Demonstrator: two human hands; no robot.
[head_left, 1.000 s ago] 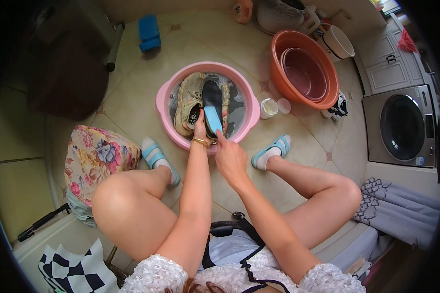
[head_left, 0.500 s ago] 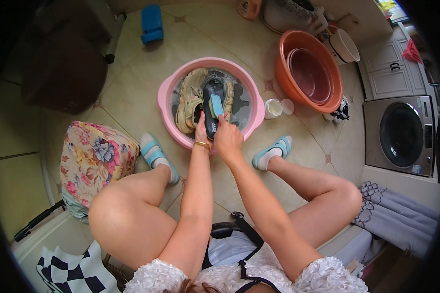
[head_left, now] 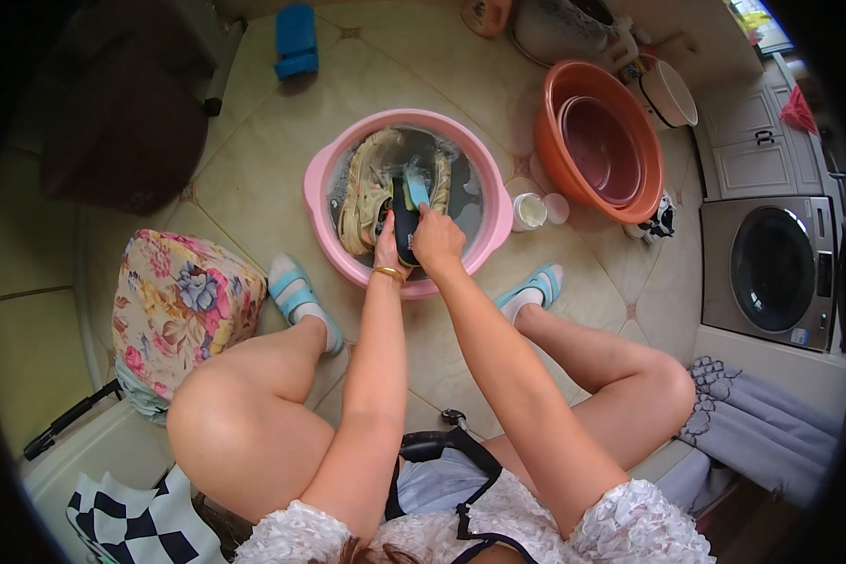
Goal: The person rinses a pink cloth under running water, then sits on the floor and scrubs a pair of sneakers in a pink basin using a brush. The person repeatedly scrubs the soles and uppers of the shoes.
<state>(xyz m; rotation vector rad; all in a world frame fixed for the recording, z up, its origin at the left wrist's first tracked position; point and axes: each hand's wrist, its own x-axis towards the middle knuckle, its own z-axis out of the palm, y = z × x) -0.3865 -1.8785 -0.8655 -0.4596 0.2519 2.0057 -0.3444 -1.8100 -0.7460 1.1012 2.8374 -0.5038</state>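
Observation:
A pink basin (head_left: 316,221) of cloudy, sudsy water stands on the floor in front of me. My left hand (head_left: 387,250) grips the near end of a dark insole (head_left: 404,227), thumb on its edge. The insole's far end is hidden in the water. Closed around a light-blue brush (head_left: 418,190), my right hand (head_left: 439,242) presses it against the insole; the bristles are mostly hidden. Beige shoes (head_left: 359,209) lie in the basin, one left of the insole, part of another (head_left: 441,179) on its right.
Right of the basin are an open white jar (head_left: 528,212) and its lid (head_left: 556,209). Beyond them stand nested orange basins (head_left: 550,103), with black-and-white shoes (head_left: 656,221) beside them. A floral-covered seat (head_left: 188,301) is at left, a blue plastic object (head_left: 296,42) far off, a washing machine (head_left: 818,263) at right.
The insole's far end, visible before, has gone down into the water. The brush has moved slightly away from me along it, with water stirred up around it.

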